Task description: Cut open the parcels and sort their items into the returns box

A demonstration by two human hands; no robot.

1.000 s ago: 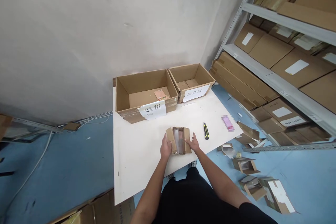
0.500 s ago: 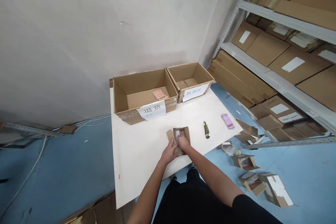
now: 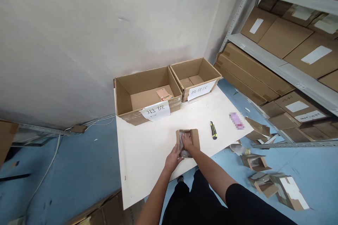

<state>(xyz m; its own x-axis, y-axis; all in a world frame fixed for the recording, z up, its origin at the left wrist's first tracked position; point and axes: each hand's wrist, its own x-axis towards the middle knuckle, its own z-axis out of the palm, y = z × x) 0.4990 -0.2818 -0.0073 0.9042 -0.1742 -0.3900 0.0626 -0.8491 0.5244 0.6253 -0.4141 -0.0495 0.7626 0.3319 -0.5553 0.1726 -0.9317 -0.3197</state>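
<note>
A small opened cardboard box (image 3: 194,137) lies near the front edge of the white table (image 3: 148,147), its flaps spread. My right hand (image 3: 187,141) reaches into it, fingers curled over a clear plastic-wrapped item (image 3: 185,153) inside. My left hand (image 3: 173,160) grips the box's near left corner, holding it steady. What the wrapping contains is hidden.
A black-and-yellow utility knife (image 3: 213,130) and a pink item (image 3: 236,120) lie right of the box. Two open labelled cartons (image 3: 142,93) (image 3: 196,75) stand at the table's back. Torn small boxes (image 3: 271,182) litter the blue floor; shelves of cartons (image 3: 285,42) stand at right.
My hands moved from the box's two sides inward: the right one went into the box onto the wrapped item, the left slid to the near left corner. The view shifted slightly.
</note>
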